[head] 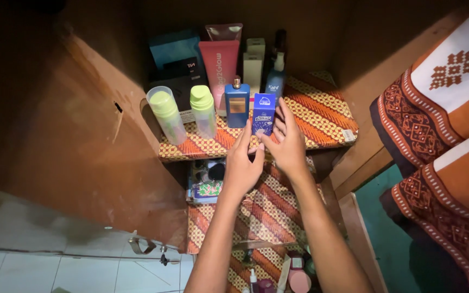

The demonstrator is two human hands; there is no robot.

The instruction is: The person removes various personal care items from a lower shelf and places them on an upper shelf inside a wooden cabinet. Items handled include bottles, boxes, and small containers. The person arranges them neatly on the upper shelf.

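Note:
A small blue carton [263, 114] stands at the front of the top shelf [321, 116], which is lined with orange patterned paper. My right hand [286, 142] grips the carton from the right and below. My left hand [242, 163] touches its lower left corner with the fingertips. Just left of the carton stands a blue square perfume bottle [237, 104] with a gold cap. Further left are two clear bottles with green caps, the left one [166, 115] and the right one [203, 110].
At the back of the shelf are a pink tube [219, 65], a teal box [173, 50], a black box [183, 84], pale cartons [253, 65] and a blue spray bottle [276, 76]. The wooden cabinet door [77, 141] hangs open on the left. Lower shelves [256, 211] hold small items. Orange patterned cloth [441, 125] lies at right.

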